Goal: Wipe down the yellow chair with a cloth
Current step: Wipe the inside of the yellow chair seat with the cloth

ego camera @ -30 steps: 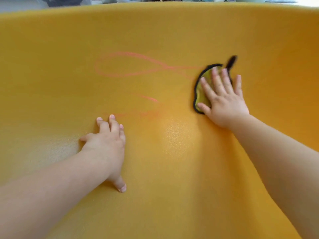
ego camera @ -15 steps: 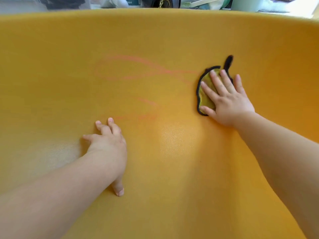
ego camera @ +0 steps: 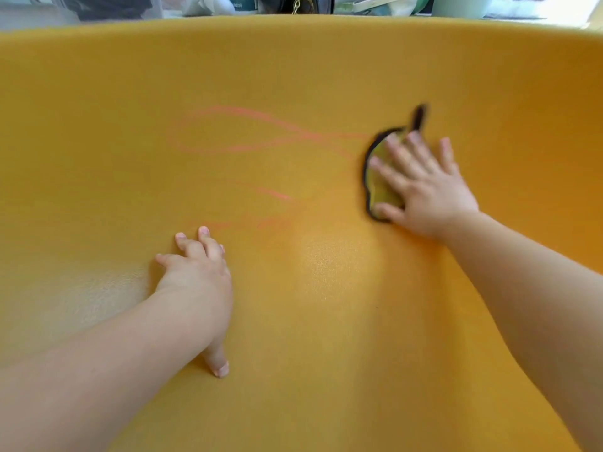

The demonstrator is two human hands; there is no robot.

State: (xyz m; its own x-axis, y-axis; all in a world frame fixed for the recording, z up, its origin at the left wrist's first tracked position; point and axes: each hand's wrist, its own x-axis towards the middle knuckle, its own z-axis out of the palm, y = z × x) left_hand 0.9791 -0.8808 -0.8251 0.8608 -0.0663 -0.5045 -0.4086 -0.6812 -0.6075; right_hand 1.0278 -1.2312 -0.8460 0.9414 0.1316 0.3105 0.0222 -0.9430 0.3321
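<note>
Two bare arms are stretched out over the yellow chair [ego camera: 310,76], which fills almost the whole view. The cloth [ego camera: 378,187] is found on the right side of the chair, up on its sloping back. It is yellow-green with a black edge, and a small black tab [ego camera: 418,117] sticks up from its top.

The cloth is pressed flat against the chair by the right grip [ego camera: 424,187]. The fingers of this grip are kept straight and spread wide, and none are curled round the cloth. Much of the cloth is hidden under the palm, and only its left part is seen. Both are a bit blurred.

The left grip [ego camera: 195,275] is laid flat on the chair, lower down and well apart from the cloth. Its fingers are nearly straight, nothing is held in it, and its thumb is pointed back toward the person.

Pink lines [ego camera: 228,148] are drawn on the chair. One long loop reaches just beside the cloth's left edge. Some short streaks are seen below it, near the left fingertips.

Behind the chair's top rim, some blurry things [ego camera: 306,3] are seen.
</note>
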